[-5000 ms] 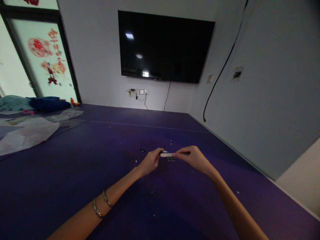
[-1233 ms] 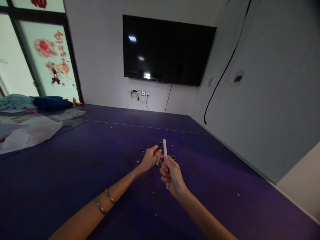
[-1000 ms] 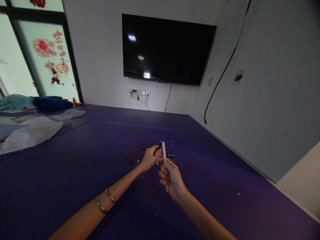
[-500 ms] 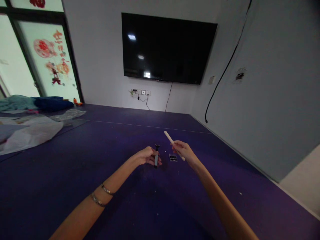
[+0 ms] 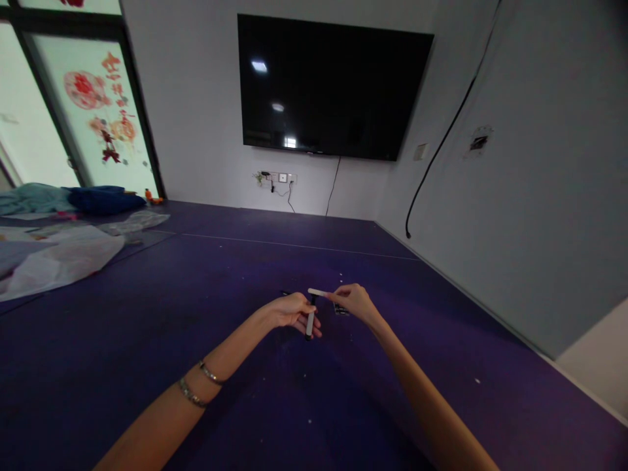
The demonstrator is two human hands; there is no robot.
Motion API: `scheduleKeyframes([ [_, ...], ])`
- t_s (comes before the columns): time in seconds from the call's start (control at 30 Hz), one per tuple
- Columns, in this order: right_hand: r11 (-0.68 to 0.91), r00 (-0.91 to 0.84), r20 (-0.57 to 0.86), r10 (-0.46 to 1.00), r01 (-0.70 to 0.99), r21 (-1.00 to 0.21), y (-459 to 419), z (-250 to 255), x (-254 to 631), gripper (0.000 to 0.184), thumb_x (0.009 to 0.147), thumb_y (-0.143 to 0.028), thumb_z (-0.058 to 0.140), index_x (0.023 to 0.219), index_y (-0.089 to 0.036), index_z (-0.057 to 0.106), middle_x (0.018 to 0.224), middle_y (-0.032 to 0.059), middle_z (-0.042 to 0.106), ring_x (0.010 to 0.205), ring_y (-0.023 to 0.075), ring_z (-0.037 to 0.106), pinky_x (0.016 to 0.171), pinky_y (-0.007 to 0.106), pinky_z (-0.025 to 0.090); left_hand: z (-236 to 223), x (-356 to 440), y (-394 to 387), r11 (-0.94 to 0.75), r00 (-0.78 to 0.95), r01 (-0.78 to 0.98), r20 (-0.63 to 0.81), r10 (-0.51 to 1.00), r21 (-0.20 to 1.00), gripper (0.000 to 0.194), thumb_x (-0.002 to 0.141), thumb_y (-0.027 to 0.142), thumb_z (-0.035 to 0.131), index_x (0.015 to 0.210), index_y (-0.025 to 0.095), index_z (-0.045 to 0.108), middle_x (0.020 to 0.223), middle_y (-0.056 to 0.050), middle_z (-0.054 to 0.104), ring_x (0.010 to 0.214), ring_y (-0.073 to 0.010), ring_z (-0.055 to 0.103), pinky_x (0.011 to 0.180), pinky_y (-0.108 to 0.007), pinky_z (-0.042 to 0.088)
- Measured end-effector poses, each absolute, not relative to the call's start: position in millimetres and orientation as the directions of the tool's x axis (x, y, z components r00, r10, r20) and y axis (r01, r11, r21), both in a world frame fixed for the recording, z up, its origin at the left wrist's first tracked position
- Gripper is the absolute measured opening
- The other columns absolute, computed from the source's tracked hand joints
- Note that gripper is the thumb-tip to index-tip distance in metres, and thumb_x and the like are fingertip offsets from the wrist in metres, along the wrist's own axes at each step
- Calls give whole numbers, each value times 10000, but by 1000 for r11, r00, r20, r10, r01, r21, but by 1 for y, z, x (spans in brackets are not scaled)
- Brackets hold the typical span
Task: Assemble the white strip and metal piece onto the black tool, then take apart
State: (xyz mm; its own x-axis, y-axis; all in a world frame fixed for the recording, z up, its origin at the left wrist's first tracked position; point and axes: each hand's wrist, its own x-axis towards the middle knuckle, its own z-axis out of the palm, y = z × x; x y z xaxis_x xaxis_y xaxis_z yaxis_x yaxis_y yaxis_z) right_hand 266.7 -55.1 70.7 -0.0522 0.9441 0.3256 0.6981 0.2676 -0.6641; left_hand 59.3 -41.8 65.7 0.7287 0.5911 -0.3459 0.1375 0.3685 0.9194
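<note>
Pinching white stick [image 5: 316, 292] by end: right fingers [image 5: 337, 297] | grey handle [image 5: 310, 323] across grasping left fingers [image 5: 300, 321]

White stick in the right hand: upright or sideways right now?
Sideways: the white stick runs nearly level across the view, from the right hand toward the top of the slim tool in the left hand.
</note>
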Motion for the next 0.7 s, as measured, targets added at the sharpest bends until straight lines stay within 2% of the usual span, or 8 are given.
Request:
scheduleKeyframes([
  [0.27, 229, 32, 375, 927, 742, -630, -54, 69, 271, 310, 662, -529, 605, 683, -248, 733, 605, 27, 676, 580, 173, 602, 520, 239, 367, 57, 66, -44, 332, 682, 185, -364, 635, 925, 161, 800, 210, 543, 823, 133, 403, 649, -48, 614, 626, -255, 670, 608, -422, 515],
  [0.47, 287, -77, 322, 943, 675, -679, -54, 66, 273, 343, 674, -518, 597, 677, -203, 732, 587, 33, 667, 560, 157, 588, 502, 229, 366, 53, 67, -43, 309, 697, 196, -353, 624, 931, 181, 793, 218, 553, 820, 143, 390, 640, -40, 611, 620, -244, 667, 620, -428, 512],
  [0.6, 253, -6, 340, 940, 679, -689, -51, 65, 275, 343, 664, -519, 606, 674, -198, 725, 583, 34, 659, 560, 154, 577, 493, 227, 360, 51, 67, -42, 306, 720, 178, -336, 607, 935, 232, 776, 241, 586, 814, 153, 375, 634, -35, 609, 617, -241, 666, 619, -433, 513],
  [0.7, 296, -75, 318, 945, 611, -734, -50, 65, 276, 372, 678, -521, 591, 680, -171, 719, 589, 35, 652, 548, 143, 560, 498, 228, 364, 53, 67, -44, 314, 713, 179, -343, 612, 932, 201, 786, 219, 561, 805, 153, 372, 650, -37, 613, 617, -235, 666, 618, -426, 517],
])
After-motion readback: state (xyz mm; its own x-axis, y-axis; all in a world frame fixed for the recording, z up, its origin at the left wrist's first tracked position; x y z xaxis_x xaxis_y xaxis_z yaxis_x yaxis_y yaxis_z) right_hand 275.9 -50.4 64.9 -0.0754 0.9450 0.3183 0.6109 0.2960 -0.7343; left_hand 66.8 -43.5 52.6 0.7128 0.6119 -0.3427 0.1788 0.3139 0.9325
